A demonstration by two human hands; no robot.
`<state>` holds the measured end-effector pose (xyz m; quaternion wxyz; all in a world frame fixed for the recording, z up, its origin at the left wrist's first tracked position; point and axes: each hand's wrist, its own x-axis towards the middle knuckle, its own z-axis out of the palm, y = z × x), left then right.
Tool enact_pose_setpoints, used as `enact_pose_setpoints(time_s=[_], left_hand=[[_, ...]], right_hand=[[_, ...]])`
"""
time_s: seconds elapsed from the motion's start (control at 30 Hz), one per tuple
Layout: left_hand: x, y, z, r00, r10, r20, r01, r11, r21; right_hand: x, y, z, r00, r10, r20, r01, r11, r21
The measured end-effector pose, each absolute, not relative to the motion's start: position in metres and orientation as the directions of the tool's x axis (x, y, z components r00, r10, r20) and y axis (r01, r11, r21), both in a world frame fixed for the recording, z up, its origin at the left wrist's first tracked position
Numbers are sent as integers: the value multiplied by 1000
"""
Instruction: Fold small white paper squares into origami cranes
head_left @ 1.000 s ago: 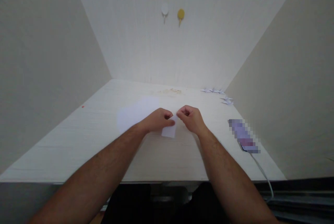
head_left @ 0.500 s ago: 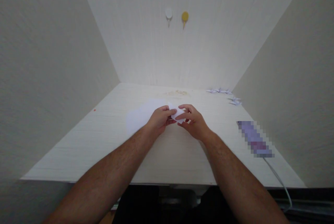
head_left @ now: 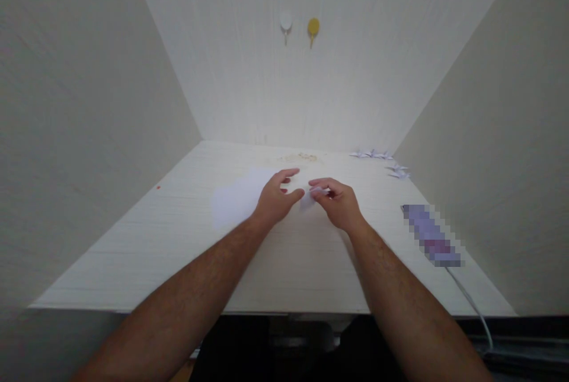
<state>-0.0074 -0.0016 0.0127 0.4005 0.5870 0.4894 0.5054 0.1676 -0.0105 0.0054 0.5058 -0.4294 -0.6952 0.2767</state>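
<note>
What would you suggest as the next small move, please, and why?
Probably bring the left hand in to pinch the free edge of the small paper: that hand is open beside it, while only the right hand holds it.

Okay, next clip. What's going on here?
A person is handling a small piece of white paper above a pale desk. The right hand pinches it, while the left hand is open beside it, its thumb close to the paper. White paper lies on the desk, partly behind the left hand. Small folded paper pieces sit near the back right corner, with a pixelated flat object and a cable nearer the person.
</note>
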Motion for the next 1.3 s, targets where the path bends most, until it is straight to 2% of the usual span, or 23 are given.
enact_pose_setpoints(time_s=[0.03, 0.13, 0.33, 0.43, 0.63, 0.97, 1.1, 1.3], left_hand=[[-8, -2, 13, 75, 972, 222, 207, -233, 950], [-8, -5, 14, 225, 960, 166, 219, -216, 952], [-7, -6, 16, 251, 963, 101, 136, -139, 981], [-7, -5, 15, 238, 969, 65, 179, -110, 978], [-8, -4, 14, 237, 968, 82, 255, -144, 956], [-11, -3, 13, 277, 961, 14, 399, -128, 908], [-9, -4, 15, 271, 962, -15, 323, -76, 943], [-9, -4, 20, 237, 960, -146, 81, 130, 988]], right_hand=[[168, -10, 6, -86, 897, 434, 307, 438, -845], [167, -9, 6, -51, 940, 338, 239, 340, -909], [164, -11, 7, -60, 958, 279, 160, 285, -945], [164, -12, 6, -48, 958, 283, 187, 287, -940], [167, -11, 4, -94, 958, 271, 371, 286, -883], [168, -13, 6, -131, 948, 291, 424, 319, -847], [167, -14, 5, -161, 927, 338, 346, 374, -860], [166, -14, -1, -177, 890, 421, 214, 452, -866]])
